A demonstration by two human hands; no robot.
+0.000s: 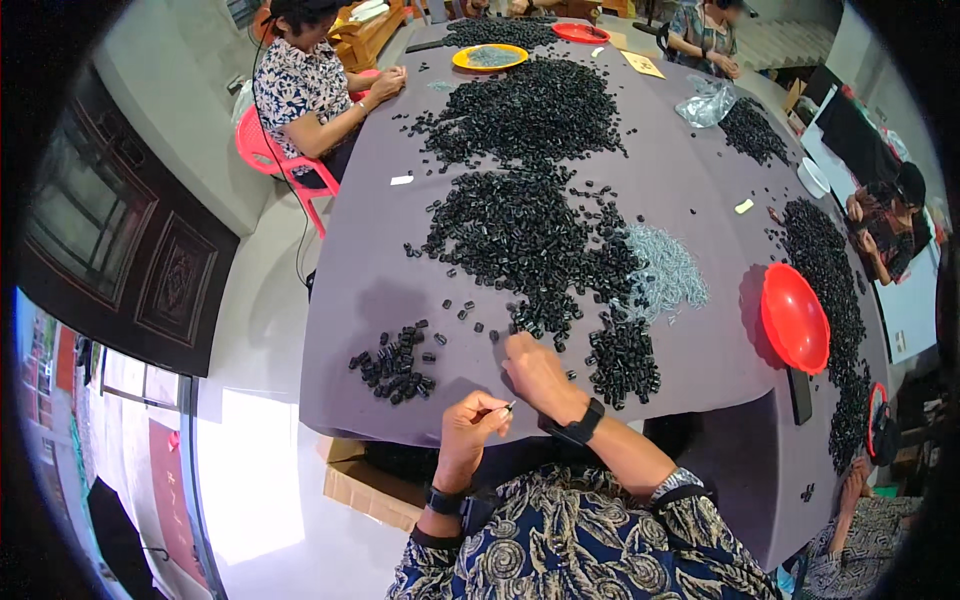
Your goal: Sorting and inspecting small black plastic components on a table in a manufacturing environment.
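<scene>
My left hand (470,420) is closed around a small thin metal piece with a dark tip, held near the table's front edge. My right hand (535,372) reaches forward, palm down, its fingers touching the near edge of a large heap of small black plastic parts (520,235). A pile of small silver metal parts (662,270) lies to the right of that heap. A small separate cluster of black parts (395,365) sits to the left of my hands. Both wrists wear dark bands.
The grey-purple table (690,180) holds more black heaps, a red bowl (795,318) at right, a yellow dish (490,57) and a red plate (580,32) far away, a clear bag (708,102). Other people sit around the table. A cardboard box (365,485) stands below the front edge.
</scene>
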